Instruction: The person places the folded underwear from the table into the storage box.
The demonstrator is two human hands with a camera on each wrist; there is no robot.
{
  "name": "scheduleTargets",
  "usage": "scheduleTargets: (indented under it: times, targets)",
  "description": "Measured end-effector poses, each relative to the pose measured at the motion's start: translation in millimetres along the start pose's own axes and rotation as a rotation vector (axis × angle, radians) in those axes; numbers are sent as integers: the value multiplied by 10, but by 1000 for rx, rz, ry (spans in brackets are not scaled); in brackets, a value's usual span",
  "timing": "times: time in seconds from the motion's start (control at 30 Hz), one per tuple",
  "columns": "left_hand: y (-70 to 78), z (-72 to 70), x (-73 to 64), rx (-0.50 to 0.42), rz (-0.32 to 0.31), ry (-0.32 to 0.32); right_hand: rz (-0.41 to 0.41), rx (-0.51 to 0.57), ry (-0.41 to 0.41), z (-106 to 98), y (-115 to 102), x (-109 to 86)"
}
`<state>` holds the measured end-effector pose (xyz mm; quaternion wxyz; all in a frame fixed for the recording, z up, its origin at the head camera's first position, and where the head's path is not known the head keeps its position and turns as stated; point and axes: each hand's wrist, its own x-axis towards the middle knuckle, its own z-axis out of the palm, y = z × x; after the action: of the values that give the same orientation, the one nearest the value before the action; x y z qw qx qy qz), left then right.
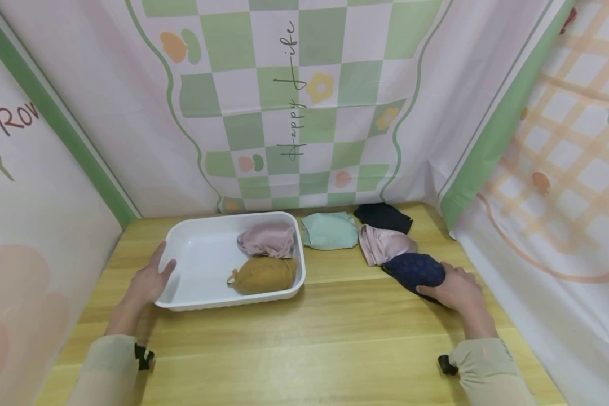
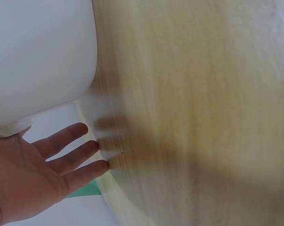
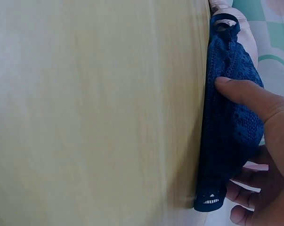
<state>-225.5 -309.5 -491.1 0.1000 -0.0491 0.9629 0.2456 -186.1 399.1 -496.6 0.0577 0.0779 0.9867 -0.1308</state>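
A folded navy lace bra (image 3: pixel 231 113) lies at the right of the table, a loop of strap at one end and a hook tab at the other. My right hand (image 1: pixel 454 290) grips it, thumb on top and fingers at the far side. At the left end of a white tray (image 1: pixel 198 304) is my left hand (image 1: pixel 144 285). Its thumb lies by the rim, while the fingers (image 2: pixel 73 157) stretch out straight and spread beneath the tray's edge. Inside the tray, on its right side, sit a mauve folded bra (image 1: pixel 268 241) and a mustard one (image 1: pixel 266 275).
Between tray and navy bra lies a mint folded piece (image 1: pixel 330 231). A pink satin one (image 1: pixel 385 243) touches the navy bra, and a black one (image 1: pixel 383 217) is behind. Patterned curtains (image 1: pixel 309 129) border the wooden table (image 1: pixel 294 355) at the back and sides.
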Motion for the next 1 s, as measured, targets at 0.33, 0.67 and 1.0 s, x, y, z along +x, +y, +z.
scheduleTargets:
  times: [0.33, 0.67, 1.0]
  targets:
    - [-8, 11, -4, 17, 9, -7, 9, 7, 3, 47, 1, -13]
    - [24, -7, -21, 4, 43, 17, -47, 37, 19, 71, 4, -9]
    - [18, -10, -34, -6, 29, 0, -71, 81, 63, 94, -37, -51]
